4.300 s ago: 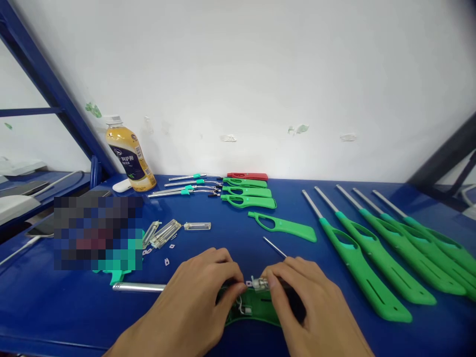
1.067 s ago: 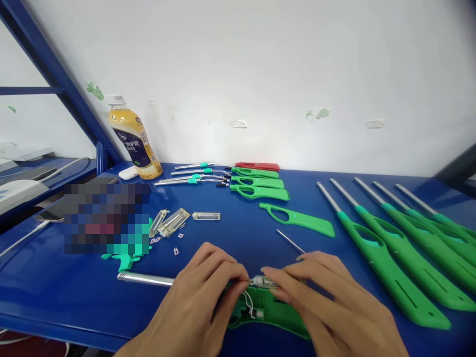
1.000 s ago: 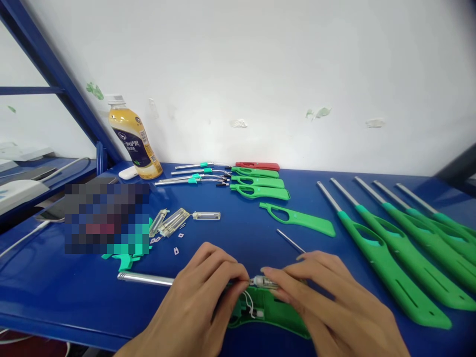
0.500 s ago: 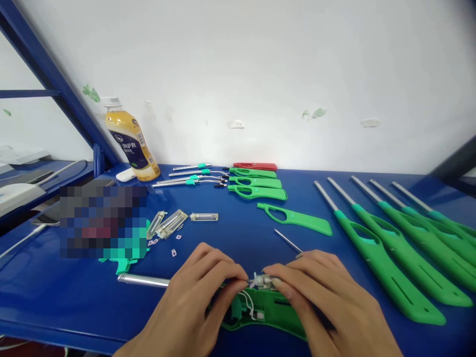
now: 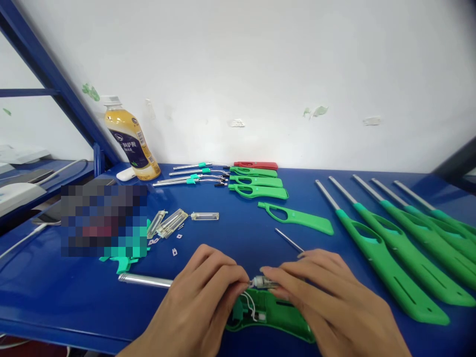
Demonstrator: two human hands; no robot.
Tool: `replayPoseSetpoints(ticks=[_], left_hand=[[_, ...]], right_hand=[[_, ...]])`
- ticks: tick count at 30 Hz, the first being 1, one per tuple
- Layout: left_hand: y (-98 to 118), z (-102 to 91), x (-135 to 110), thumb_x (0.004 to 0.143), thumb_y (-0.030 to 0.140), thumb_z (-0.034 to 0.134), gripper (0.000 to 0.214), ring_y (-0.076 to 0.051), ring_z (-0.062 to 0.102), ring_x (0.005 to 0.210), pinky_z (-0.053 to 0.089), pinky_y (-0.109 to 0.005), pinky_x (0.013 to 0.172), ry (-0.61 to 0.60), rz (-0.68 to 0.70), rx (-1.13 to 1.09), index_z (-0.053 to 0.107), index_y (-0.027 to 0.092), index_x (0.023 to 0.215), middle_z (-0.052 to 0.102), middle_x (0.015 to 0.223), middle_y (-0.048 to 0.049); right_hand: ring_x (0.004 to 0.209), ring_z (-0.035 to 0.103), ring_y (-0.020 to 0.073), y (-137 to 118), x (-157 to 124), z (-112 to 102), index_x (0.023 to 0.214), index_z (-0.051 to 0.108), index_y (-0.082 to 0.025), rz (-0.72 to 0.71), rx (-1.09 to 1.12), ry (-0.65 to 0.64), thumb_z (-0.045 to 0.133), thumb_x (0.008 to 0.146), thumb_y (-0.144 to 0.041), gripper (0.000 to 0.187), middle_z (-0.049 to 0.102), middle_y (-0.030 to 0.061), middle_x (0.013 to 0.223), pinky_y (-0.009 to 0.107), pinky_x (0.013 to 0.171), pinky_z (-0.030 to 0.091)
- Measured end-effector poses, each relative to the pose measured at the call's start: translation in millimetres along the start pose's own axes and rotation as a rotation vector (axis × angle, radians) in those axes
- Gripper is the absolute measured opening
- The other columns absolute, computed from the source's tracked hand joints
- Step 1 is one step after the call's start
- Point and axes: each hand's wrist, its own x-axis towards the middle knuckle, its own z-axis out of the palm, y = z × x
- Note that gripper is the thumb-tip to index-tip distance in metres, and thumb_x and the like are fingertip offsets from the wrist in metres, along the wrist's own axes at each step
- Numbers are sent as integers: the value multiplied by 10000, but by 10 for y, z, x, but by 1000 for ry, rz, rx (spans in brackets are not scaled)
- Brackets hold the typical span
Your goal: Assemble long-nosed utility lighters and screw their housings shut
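Observation:
Over an opened green lighter housing [image 5: 277, 317], my right hand [image 5: 330, 302] holds a clear lighter fuel tank [image 5: 261, 282] between thumb and fingers. My left hand [image 5: 208, 292] is closed in a pinch at the tank's white valve end; what its fingertips hold is hidden. White wires [image 5: 251, 303] and a teal trigger [image 5: 238, 312] show inside the housing. From the left side, past my left hand, sticks out a metal lighter tube [image 5: 145, 280]. Beyond my right hand lies a thin metal rod [image 5: 289, 240], partly covered by the fingers.
Several whole green lighters [image 5: 394, 272] lie at right. A loose green housing half [image 5: 297, 218] rests mid-table, with more housings and wired tubes [image 5: 191, 172] behind. Spare fuel tanks [image 5: 173, 224], small clips [image 5: 174, 252] and teal parts [image 5: 124, 263] lie left, near a bottle [image 5: 132, 144].
The small pale piece seen at the valve end is now mostly covered by my left fingertips. My right fingers have shifted slightly on the tank. Both hands stay in about the same place.

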Motion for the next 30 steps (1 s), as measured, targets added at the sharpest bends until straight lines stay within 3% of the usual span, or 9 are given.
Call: replayPoseSetpoints(ticks=[9,19,25,30], left_hand=[[12,25,-28,1021,-51,508,243,-185,594,858,526,-331,779,14,57,77,621,160,1064,733,935,-42],[-20,13,17,1103,51,491,205,-165,623,863,540,-294,803,-12,32,56,648,183,1094,745,960,-23],[-10,6,2,1058,-22,504,225,-169,599,868,524,-306,801,-18,34,44,627,166,1080,738,962,-32],[2,11,-38,1032,-50,502,247,-177,580,878,526,-323,803,-14,41,59,623,163,1068,732,969,-36]], right_hand=[[794,760,124,-28,38,1,1166,796,-293,-32,-60,16,594,1055,-149,272,826,-43,957,286,824,566],[873,729,148,-96,-56,57,1108,734,-280,168,55,-25,562,1067,-169,209,778,-20,977,290,816,557],[860,745,128,-54,-19,53,1175,746,-318,110,50,-11,633,1055,-192,207,805,-67,1001,286,855,558],[777,756,122,-51,43,20,1104,790,-299,66,35,17,605,1078,-232,198,823,-71,949,303,780,580]])
